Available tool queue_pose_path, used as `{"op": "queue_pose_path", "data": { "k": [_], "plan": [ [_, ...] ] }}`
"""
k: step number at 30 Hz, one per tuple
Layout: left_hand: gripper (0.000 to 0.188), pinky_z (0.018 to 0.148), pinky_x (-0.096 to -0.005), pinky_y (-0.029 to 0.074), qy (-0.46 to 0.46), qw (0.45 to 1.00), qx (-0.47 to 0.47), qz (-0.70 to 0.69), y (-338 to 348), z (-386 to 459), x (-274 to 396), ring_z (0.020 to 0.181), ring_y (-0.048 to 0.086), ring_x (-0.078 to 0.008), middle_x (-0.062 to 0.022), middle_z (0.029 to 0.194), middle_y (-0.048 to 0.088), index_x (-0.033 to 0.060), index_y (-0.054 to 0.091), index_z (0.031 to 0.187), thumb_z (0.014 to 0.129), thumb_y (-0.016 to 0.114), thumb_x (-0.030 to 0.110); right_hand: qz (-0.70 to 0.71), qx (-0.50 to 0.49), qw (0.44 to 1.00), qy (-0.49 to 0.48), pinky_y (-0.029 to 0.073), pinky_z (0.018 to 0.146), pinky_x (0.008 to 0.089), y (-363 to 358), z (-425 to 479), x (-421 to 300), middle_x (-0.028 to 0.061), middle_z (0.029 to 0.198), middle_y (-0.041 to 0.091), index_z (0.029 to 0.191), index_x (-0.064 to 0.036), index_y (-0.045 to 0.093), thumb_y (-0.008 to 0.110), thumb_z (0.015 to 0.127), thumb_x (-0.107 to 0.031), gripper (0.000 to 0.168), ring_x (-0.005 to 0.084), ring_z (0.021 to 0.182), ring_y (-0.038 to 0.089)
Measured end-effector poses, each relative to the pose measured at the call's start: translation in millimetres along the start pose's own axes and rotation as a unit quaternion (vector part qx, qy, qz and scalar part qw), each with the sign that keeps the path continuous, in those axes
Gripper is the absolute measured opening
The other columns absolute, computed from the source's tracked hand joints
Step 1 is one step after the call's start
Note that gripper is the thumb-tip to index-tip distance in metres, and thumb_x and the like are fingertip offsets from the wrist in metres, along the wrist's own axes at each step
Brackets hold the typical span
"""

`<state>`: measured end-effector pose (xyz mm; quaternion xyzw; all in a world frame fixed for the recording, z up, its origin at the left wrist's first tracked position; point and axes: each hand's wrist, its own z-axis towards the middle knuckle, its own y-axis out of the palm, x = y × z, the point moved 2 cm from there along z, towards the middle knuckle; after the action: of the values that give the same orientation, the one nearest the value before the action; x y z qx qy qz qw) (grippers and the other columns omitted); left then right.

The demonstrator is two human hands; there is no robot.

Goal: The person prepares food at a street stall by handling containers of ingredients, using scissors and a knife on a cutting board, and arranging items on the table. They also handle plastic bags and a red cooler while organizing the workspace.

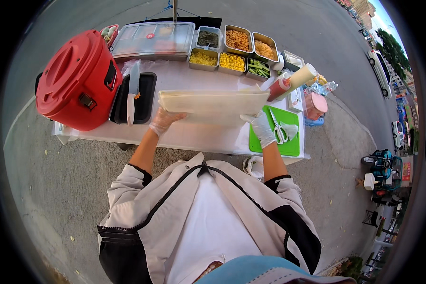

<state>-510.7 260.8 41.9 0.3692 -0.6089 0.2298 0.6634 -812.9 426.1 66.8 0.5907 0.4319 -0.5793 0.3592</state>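
My left hand [166, 120] and my right hand [261, 127], both in clear thin gloves, grip the two ends of a whitish, translucent flat panel [213, 102]. It is tilted above the white-covered table [202, 136]; whether it is a lid, a tray or a board I cannot tell. Left of my left hand, a knife [133, 88] with a pale handle lies across a black tray [146, 103]. Under and beside my right hand is a green cutting board [293, 147], bearing white-handled scissors [279, 131] and a crumpled clear plastic piece [289, 130].
A red lidded insulated barrel [78, 81] stands at the left. Along the back are a clear-lidded compartment box [152, 39] and several metal food pans, including corn [232, 62] and cucumber sticks [258, 68]. Sauce bottles [280, 88] and a pink-lidded container [316, 104] are at the right.
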Motion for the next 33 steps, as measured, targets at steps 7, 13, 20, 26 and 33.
{"op": "queue_pose_path", "data": {
  "k": [7, 13, 20, 26, 33],
  "plan": [
    [0.043, 0.080, -0.0312, 0.054, 0.001, 0.995, 0.003, -0.103, 4, 0, -17, 0.094, 0.060, -0.0170, -0.0071, 0.104, 0.061, 0.0031, 0.055, 0.109, 0.071, 0.068, -0.010, -0.032, -0.015, 0.999, 0.017, 0.045, 0.086, 0.0271, 8, -1, 4, 0.0021, 0.105, 0.063, 0.113, -0.003, 0.056, 0.066, 0.074, 0.002, 0.041, 0.0119, 0.096, 0.058],
    [0.040, 0.080, -0.0316, 0.054, 0.021, 0.997, 0.028, -0.067, 7, 1, -12, 0.093, 0.061, -0.0179, -0.0100, 0.105, 0.062, -0.0005, 0.054, 0.110, 0.073, 0.068, -0.008, 0.008, 0.011, 1.000, -0.018, 0.046, 0.083, 0.0264, 17, -5, -8, 0.0020, 0.101, 0.064, 0.109, -0.002, 0.059, 0.066, 0.076, -0.001, 0.033, 0.0113, 0.093, 0.058],
    [0.037, 0.079, -0.0310, 0.052, -0.068, 0.998, -0.012, -0.011, 20, 19, 114, 0.091, 0.062, -0.0188, -0.0123, 0.105, 0.063, -0.0005, 0.053, 0.113, 0.081, 0.067, 0.010, -0.035, 0.016, 0.999, -0.019, 0.045, 0.082, 0.0230, -4, -4, -124, 0.0025, 0.102, 0.062, 0.114, -0.002, 0.058, 0.063, 0.080, -0.003, 0.034, 0.0105, 0.092, 0.057],
    [0.071, 0.094, -0.0349, 0.043, -0.154, 0.909, -0.153, -0.357, -15, 8, 37, 0.114, 0.051, -0.0204, -0.0110, 0.128, 0.050, 0.0026, 0.034, 0.135, 0.089, 0.040, 0.056, 0.174, 0.046, 0.983, 0.044, 0.047, 0.082, 0.0261, -10, 39, -53, 0.0047, 0.105, 0.061, 0.115, 0.001, 0.055, 0.061, 0.080, -0.002, 0.036, 0.0149, 0.089, 0.059],
    [0.065, 0.100, -0.0450, 0.036, -0.144, 0.797, 0.030, -0.585, 49, -96, -35, 0.121, 0.043, -0.0280, -0.0100, 0.136, 0.042, 0.0101, 0.032, 0.138, 0.089, 0.041, 0.053, 0.223, 0.174, 0.930, 0.236, 0.054, 0.073, 0.0325, 13, -16, 150, 0.0135, 0.106, 0.060, 0.117, 0.002, 0.052, 0.061, 0.078, -0.002, 0.041, 0.0227, 0.089, 0.060]
  ]
}}
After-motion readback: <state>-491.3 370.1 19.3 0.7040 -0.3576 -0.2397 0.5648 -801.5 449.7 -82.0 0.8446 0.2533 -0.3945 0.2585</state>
